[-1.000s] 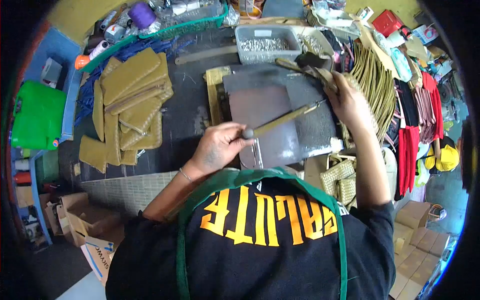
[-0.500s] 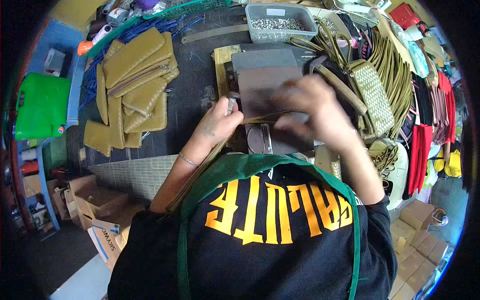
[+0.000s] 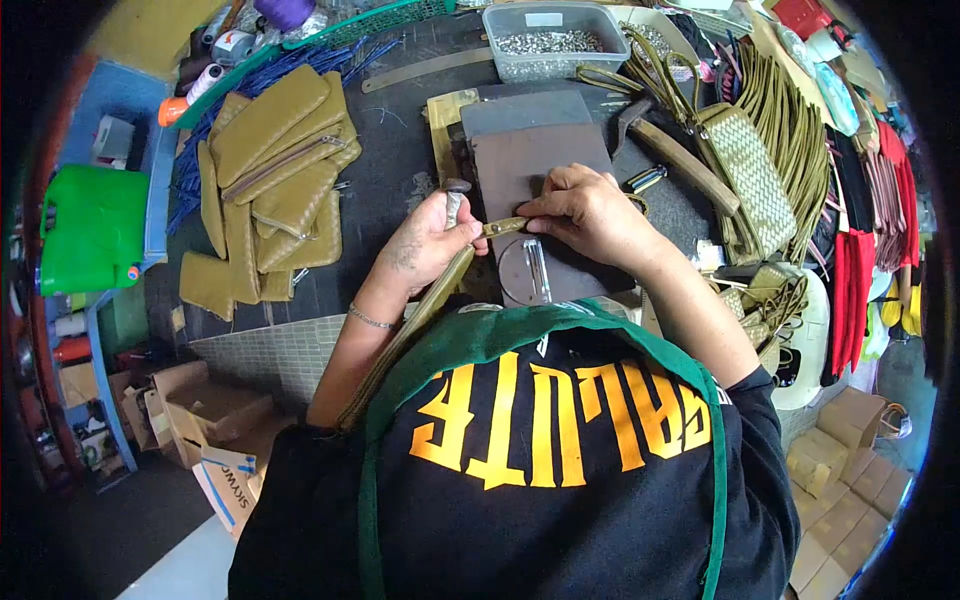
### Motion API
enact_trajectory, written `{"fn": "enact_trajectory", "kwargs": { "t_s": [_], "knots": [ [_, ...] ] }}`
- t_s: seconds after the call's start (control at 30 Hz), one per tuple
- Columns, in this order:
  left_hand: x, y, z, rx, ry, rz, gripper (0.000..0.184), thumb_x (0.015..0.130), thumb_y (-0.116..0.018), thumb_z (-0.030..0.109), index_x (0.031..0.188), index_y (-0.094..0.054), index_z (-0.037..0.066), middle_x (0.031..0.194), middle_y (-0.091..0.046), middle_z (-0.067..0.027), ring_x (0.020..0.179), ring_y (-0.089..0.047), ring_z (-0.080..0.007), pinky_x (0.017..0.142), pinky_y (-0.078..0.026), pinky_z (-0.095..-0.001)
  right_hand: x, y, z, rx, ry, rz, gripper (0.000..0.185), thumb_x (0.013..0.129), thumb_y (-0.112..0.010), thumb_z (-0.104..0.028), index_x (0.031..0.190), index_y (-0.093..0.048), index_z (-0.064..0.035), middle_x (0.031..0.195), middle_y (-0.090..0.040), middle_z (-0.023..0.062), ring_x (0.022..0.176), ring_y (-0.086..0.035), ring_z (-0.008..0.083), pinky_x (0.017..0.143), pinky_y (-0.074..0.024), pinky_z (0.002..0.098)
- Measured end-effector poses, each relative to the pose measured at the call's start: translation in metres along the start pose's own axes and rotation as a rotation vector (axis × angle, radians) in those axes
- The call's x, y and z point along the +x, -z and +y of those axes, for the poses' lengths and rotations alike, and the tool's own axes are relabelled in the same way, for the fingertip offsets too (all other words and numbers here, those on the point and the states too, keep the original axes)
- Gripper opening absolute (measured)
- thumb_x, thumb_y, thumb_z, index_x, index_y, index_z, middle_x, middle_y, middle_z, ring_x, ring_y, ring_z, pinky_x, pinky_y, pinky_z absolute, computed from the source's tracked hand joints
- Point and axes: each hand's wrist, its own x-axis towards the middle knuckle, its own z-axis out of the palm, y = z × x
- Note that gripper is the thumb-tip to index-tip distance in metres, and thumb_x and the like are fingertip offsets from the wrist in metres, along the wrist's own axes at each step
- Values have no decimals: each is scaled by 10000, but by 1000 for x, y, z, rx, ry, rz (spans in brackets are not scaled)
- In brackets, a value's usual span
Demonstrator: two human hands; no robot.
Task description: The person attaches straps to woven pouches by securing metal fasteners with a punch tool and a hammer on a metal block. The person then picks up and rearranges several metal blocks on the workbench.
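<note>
My left hand [image 3: 432, 240] is closed around a metal punch [image 3: 453, 205] with a wrapped shaft and a dark, flattened head pointing up. The same fingers grip an olive strap [image 3: 452, 285], whose length trails down along my forearm. With thumb and fingertips my right hand [image 3: 588, 215] pinches the strap's end, stretched short between both hands. Below them lies a brown work board [image 3: 530, 160], with a round clear piece and a shiny metal pin-like tool [image 3: 537, 270] at its near edge. A hammer [image 3: 685, 165] with a wooden handle rests right of the board.
Olive woven pouches [image 3: 285, 180] are piled at left. A clear bin [image 3: 555, 45] of small metal fittings stands at the back. On the right are a woven bag [image 3: 745, 180], hanging straps [image 3: 785, 130] and a small screwdriver-like tool [image 3: 645, 179]. A metal ruler [image 3: 428, 68] lies behind.
My right hand, blurred over the board before, has come down and steadied, pinching the strap end. My left hand stays on the punch and strap, nearly in place.
</note>
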Motion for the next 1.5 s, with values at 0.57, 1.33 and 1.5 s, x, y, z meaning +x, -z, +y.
{"fn": "enact_trajectory", "kwargs": {
  "t_s": [0.57,1.33,1.5],
  "knots": [
    [-1,-2,6,18,-27,19,94,839,-501,64,855,-409,70,758,-492,-35,714,-548,-152,688,-457,-283,-2,-3,-1,-30,-53,-15,173,710,-623,-244,862,-654,-167,766,-533,43,787,-533,242,653,-399,371],
    [-9,5,12,-212,-57,-2,107,829,-481,29,820,-380,64,777,-546,-82,814,-589,-206,726,-461,-294,21,-9,-20,-239,50,30,129,724,-537,-209,804,-576,-115,820,-541,47,866,-509,238,781,-362,422],
    [-8,5,15,9,-180,35,238,776,-531,-62,749,-334,68,767,-568,-115,794,-601,-216,711,-493,-301,33,-2,-17,-181,11,-108,155,780,-507,-224,811,-572,-87,823,-557,80,878,-511,267,777,-367,450]
  ]
}}
